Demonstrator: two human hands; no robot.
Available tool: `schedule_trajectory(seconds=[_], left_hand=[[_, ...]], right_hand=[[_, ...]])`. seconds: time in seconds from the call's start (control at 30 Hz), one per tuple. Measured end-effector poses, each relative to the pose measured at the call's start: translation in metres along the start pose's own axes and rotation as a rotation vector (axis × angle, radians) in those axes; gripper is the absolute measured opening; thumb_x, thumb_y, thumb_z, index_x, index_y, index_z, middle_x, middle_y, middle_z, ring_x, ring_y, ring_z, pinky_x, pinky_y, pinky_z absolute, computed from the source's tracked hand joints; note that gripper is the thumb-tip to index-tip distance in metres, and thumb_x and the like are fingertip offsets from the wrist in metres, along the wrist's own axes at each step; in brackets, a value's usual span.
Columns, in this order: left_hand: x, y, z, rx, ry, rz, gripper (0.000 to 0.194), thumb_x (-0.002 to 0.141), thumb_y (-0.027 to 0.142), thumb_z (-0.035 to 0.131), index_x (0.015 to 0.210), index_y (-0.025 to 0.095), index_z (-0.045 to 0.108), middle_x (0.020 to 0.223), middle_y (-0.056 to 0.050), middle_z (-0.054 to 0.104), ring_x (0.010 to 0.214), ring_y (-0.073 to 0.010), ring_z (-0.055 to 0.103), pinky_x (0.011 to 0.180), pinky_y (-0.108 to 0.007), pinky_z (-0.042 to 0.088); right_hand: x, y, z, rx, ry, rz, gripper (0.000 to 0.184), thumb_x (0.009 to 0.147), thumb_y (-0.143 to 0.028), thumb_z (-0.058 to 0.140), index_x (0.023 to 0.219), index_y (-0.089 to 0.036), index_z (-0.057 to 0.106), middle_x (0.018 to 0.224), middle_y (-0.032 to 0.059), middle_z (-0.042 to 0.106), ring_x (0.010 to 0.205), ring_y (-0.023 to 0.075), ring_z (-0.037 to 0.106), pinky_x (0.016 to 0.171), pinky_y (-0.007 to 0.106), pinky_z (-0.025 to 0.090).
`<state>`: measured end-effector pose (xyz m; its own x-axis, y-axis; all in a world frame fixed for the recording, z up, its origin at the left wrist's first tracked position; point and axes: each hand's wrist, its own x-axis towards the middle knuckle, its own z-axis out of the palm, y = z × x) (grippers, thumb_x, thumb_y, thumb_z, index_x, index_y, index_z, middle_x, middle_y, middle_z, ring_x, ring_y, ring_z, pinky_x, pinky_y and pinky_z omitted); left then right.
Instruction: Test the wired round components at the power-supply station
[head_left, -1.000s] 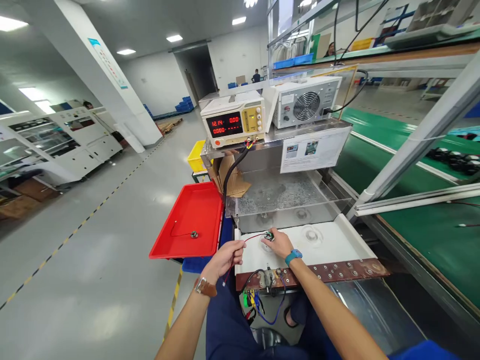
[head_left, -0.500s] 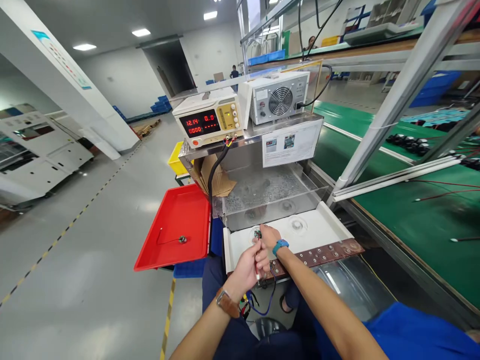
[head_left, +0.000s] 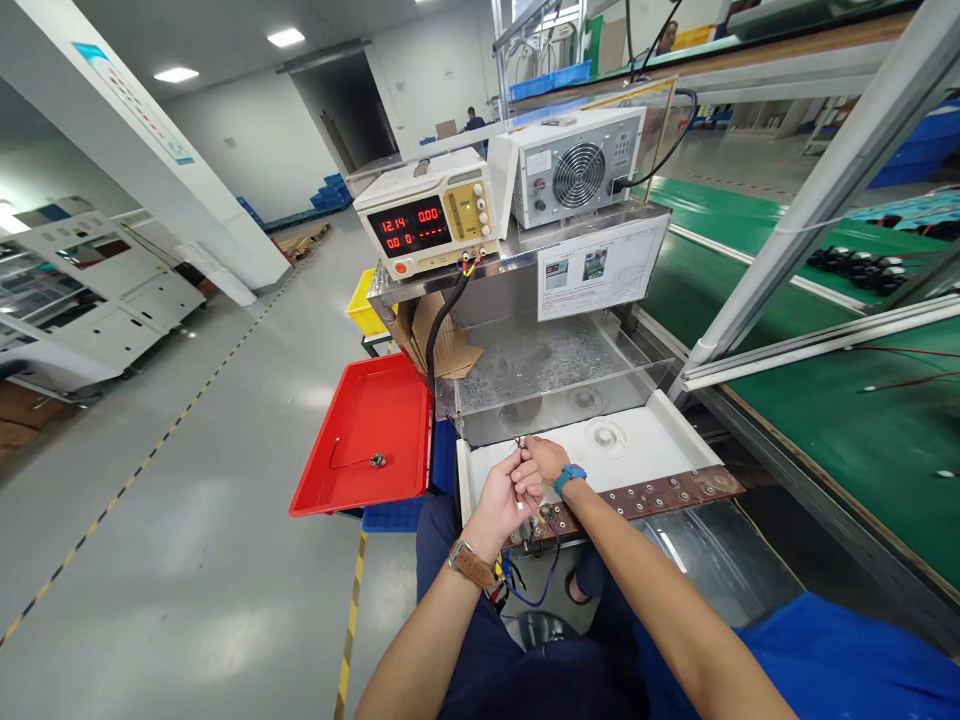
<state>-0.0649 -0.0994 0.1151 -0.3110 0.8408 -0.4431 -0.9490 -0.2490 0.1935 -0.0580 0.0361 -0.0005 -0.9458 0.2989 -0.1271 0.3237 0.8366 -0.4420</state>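
Note:
My left hand (head_left: 501,503), a brown watch strap on its wrist, is closed on thin wire leads; their white connector end (head_left: 520,506) shows below the fingers. Against its fingertips, my right hand (head_left: 550,460), with a blue band on the wrist, is pinched at the other end of the wires (head_left: 519,442). Fingers mostly hide the small part there. Both hands are over the near left of a white tray (head_left: 652,437). A white round fixture (head_left: 606,436) sits in it, right of the hands. A studded brown strip (head_left: 675,490) runs along the front edge.
A red tray (head_left: 360,400) at left holds a small round wired part (head_left: 377,460). Behind the white tray, a metal shelf carries a lit power supply (head_left: 411,232) and a grey fan-backed unit (head_left: 579,172). A black cable (head_left: 433,345) hangs down. A slanted post (head_left: 795,200) stands right.
The view has shifted slightly. My fingers have drawn together over the small green part, which showed earlier and is now mostly covered. The power supply's display digits differ.

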Motion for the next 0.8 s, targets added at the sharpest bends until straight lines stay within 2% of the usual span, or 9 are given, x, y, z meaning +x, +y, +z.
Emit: schedule_trajectory(seconds=[0.17, 0.27, 0.37, 0.43, 0.53, 0.67, 0.8], left_hand=[[-0.023, -0.014, -0.003, 0.168, 0.099, -0.03, 0.032, 0.099, 0.033, 0.036, 0.082, 0.014, 0.055, 0.051, 0.01, 0.032, 0.037, -0.0025, 0.032, 0.041, -0.013, 0.036], [-0.047, -0.038, -0.019, 0.348, 0.15, -0.064, 0.027, 0.096, 0.036, 0.043, 0.085, 0.016, 0.057, 0.053, 0.008, 0.038, 0.037, -0.0043, 0.035, 0.04, -0.017, 0.039], [-0.071, -0.062, -0.038, 0.496, 0.144, -0.089, 0.026, 0.091, 0.041, 0.051, 0.086, 0.016, 0.059, 0.056, 0.005, 0.047, 0.04, -0.0069, 0.043, 0.041, -0.022, 0.046], [-0.082, -0.07, -0.045, 0.556, 0.129, -0.12, 0.029, 0.087, 0.044, 0.057, 0.085, 0.015, 0.06, 0.059, 0.002, 0.053, 0.044, -0.0093, 0.051, 0.044, -0.024, 0.049], [-0.083, -0.063, -0.043, 0.672, 0.113, -0.087, 0.037, 0.08, 0.049, 0.066, 0.083, 0.013, 0.063, 0.066, -0.002, 0.06, 0.052, -0.0117, 0.059, 0.048, -0.023, 0.049], [-0.057, -0.032, -0.034, 0.905, 0.123, 0.141, 0.045, 0.075, 0.053, 0.071, 0.089, 0.011, 0.07, 0.079, -0.006, 0.065, 0.067, -0.012, 0.061, 0.061, -0.023, 0.049], [-0.02, -0.007, -0.038, 1.144, 0.207, 0.308, 0.052, 0.071, 0.061, 0.069, 0.086, 0.011, 0.073, 0.063, 0.0, 0.058, 0.056, -0.0086, 0.049, 0.056, -0.021, 0.039]], right_hand=[[0.002, 0.001, 0.001, -0.097, -0.035, -0.008, 0.035, 0.085, -0.037, 0.058, 0.111, -0.015, 0.056, 0.098, 0.0138, 0.07, 0.094, 0.0265, 0.063, 0.073, 0.031, 0.04], [0.003, 0.003, 0.004, -0.099, -0.026, -0.02, 0.04, 0.082, -0.041, 0.062, 0.113, -0.017, 0.054, 0.103, 0.0129, 0.07, 0.098, 0.0266, 0.064, 0.075, 0.03, 0.04], [0.005, 0.004, 0.006, -0.093, -0.015, -0.037, 0.033, 0.084, -0.037, 0.059, 0.111, -0.019, 0.055, 0.105, 0.0112, 0.069, 0.097, 0.0248, 0.064, 0.075, 0.029, 0.04], [0.006, 0.005, 0.006, -0.089, -0.029, -0.024, 0.03, 0.085, -0.036, 0.059, 0.11, -0.02, 0.055, 0.105, 0.0103, 0.069, 0.097, 0.0243, 0.064, 0.074, 0.029, 0.04], [0.006, 0.005, 0.006, -0.078, -0.054, -0.003, 0.031, 0.085, -0.036, 0.058, 0.111, -0.02, 0.055, 0.105, 0.0098, 0.07, 0.1, 0.0244, 0.063, 0.074, 0.029, 0.039], [0.005, 0.004, 0.006, -0.061, -0.052, 0.01, 0.034, 0.085, -0.039, 0.057, 0.114, -0.021, 0.054, 0.106, 0.0093, 0.069, 0.101, 0.0241, 0.062, 0.075, 0.029, 0.038], [0.005, 0.004, 0.005, -0.049, -0.044, 0.01, 0.036, 0.084, -0.04, 0.058, 0.114, -0.02, 0.054, 0.104, 0.0094, 0.07, 0.098, 0.0238, 0.063, 0.074, 0.029, 0.038]])
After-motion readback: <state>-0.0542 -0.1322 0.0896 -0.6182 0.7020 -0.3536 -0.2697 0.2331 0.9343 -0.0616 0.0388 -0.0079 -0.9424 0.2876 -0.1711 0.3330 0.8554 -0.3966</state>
